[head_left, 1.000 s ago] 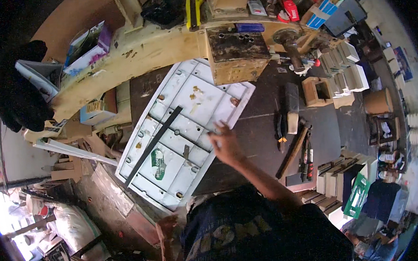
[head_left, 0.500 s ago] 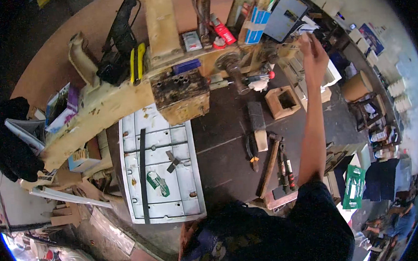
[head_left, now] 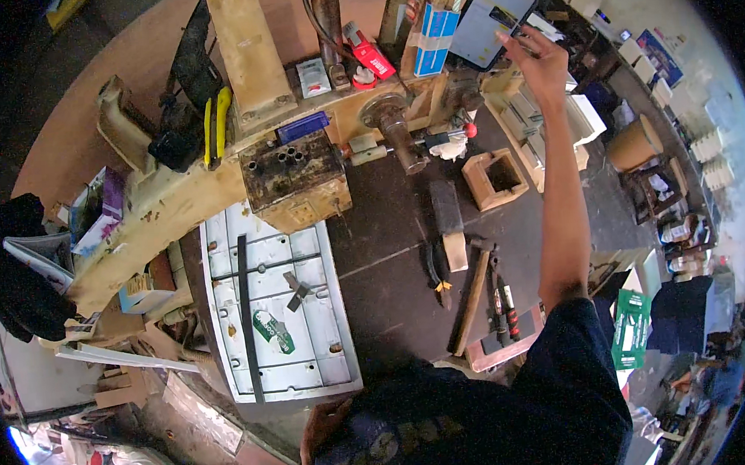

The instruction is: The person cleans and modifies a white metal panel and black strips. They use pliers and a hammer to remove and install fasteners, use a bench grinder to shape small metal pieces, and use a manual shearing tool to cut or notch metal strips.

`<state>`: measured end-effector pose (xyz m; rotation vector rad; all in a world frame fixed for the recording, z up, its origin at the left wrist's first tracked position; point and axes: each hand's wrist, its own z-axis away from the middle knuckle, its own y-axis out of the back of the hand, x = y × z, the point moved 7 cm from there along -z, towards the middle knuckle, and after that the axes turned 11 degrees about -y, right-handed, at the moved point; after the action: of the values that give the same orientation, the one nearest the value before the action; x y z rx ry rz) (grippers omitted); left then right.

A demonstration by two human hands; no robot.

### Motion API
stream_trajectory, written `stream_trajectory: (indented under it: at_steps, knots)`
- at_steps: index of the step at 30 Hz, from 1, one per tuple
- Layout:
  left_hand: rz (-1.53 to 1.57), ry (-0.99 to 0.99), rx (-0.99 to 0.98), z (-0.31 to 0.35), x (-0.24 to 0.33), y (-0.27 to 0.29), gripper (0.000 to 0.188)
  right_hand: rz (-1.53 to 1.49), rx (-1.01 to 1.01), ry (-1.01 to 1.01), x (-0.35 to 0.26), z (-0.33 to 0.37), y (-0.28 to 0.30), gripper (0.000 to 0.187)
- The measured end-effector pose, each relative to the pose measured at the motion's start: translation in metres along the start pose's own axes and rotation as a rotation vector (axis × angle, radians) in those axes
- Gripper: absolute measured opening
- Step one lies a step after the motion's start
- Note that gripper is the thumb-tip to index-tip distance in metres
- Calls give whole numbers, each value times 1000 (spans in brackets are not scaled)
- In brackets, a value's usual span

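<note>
1. Black rims the tablet (head_left: pixel 481 28), which leans toward one o'clock from the middle of the view, its pale screen facing the person.
2. The right hand (head_left: pixel 541 62) is at the tablet's four o'clock edge, fingers bent and spread apart, gripping nothing that shows; one fingertip overlaps the screen, though I cannot tell whether it touches.
3. The left hand is out of view, so I cannot tell how its fingers stand.
4. Beside the tablet, at its nine o'clock, is a blue box (head_left: pixel 435 41) against a wooden post.
5. Toward eight o'clock lies a white panel (head_left: pixel 310 321), bearing a black strip (head_left: pixel 248 325), a green-and-white packet (head_left: pixel 270 331) and a grey metal piece (head_left: pixel 296 293).
6. Toward four o'clock, a hammer (head_left: pixel 471 301) lies beside red-and-black-handled pliers (head_left: pixel 510 306).
</note>
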<state>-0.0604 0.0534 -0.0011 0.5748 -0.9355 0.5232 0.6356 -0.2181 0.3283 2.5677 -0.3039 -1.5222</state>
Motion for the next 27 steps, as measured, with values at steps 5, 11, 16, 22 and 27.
stream_trajectory:
  at_steps: [5,11,16,22,27]
  knots:
    - [-51,-138,146,0,-1,50,38,-254,181,-14,-7,45,38,44]
    - [92,-653,375,-43,-134,206,56,-446,97,-331,87,241,-20,26]
    - [-428,-12,340,-100,-136,219,50,114,-435,-483,54,375,-114,20]
    - [-172,-135,280,-84,-109,191,56,304,-800,74,28,413,-209,18]
    - [-236,-74,347,-57,-82,172,71,334,-1214,458,7,455,-277,29]
